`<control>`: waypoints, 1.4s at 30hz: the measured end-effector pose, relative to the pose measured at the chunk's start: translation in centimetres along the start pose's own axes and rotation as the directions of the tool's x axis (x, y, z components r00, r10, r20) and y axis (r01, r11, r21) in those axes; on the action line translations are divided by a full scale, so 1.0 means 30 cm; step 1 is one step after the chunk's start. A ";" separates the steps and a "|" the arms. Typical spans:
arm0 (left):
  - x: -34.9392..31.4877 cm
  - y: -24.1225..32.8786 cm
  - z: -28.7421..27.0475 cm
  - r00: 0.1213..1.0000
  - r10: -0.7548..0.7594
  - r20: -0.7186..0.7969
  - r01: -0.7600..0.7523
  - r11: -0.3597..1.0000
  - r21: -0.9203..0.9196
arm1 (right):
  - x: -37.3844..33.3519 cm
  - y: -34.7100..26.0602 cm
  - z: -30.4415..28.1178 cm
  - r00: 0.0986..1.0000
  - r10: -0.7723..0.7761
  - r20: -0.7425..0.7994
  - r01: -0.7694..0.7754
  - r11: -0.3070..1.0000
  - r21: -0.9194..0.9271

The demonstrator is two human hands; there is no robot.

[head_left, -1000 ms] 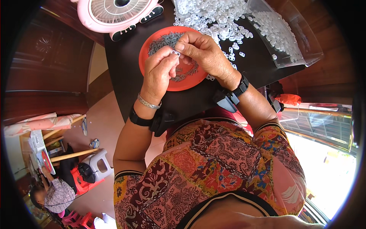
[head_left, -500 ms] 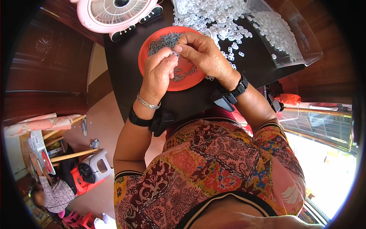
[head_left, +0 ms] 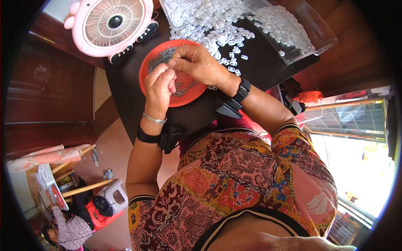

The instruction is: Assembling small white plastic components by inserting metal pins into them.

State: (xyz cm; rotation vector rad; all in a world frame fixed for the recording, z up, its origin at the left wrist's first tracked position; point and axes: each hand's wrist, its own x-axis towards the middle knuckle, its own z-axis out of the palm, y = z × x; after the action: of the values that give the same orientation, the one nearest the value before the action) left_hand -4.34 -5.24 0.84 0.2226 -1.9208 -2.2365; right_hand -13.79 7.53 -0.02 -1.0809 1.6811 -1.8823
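The fingers of the left hand (head_left: 158, 89) and right hand (head_left: 202, 65) are meeting near their tips; whether they are clamping anything cannot be told. Both are arching over the orange-red plate (head_left: 184, 100), where slim grey pieces (head_left: 158, 57) are lying, long axes pointing variously.

Loose grey pieces (head_left: 160, 58) in round orange-red dish (head_left: 180, 102)

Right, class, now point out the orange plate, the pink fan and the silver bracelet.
Orange plate (head_left: 188, 98), head view: bare lower-right rim.
Pink fan (head_left: 115, 21), head view: dark central hub.
Silver bracelet (head_left: 154, 119), head view: middle of the band.
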 end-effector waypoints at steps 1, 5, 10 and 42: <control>0.006 -0.007 -0.008 1.000 -0.004 0.019 0.004 1.000 0.001 | 0.001 -0.001 -0.002 1.000 0.015 -0.010 -0.015 0.999 -0.043; 0.002 -0.011 -0.005 1.000 0.015 0.016 -0.015 1.000 0.014 | -0.001 -0.014 -0.001 0.999 0.031 -0.022 -0.033 0.993 -0.117; 0.010 -0.012 -0.006 0.999 0.027 0.033 -0.028 0.999 0.017 | -0.004 -0.069 -0.023 0.995 0.103 0.004 -0.100 0.973 -0.206; -0.001 0.018 -0.010 0.993 0.103 0.052 -0.105 0.994 0.027 | -0.061 0.004 -0.494 0.983 0.085 -0.164 -0.175 0.145 -0.974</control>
State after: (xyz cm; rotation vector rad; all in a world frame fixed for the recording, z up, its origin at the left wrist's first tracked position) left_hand -4.22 -5.61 1.33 0.0688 -1.9444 -2.1683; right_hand -23.87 18.54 -0.37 -1.1292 3.0465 -0.3789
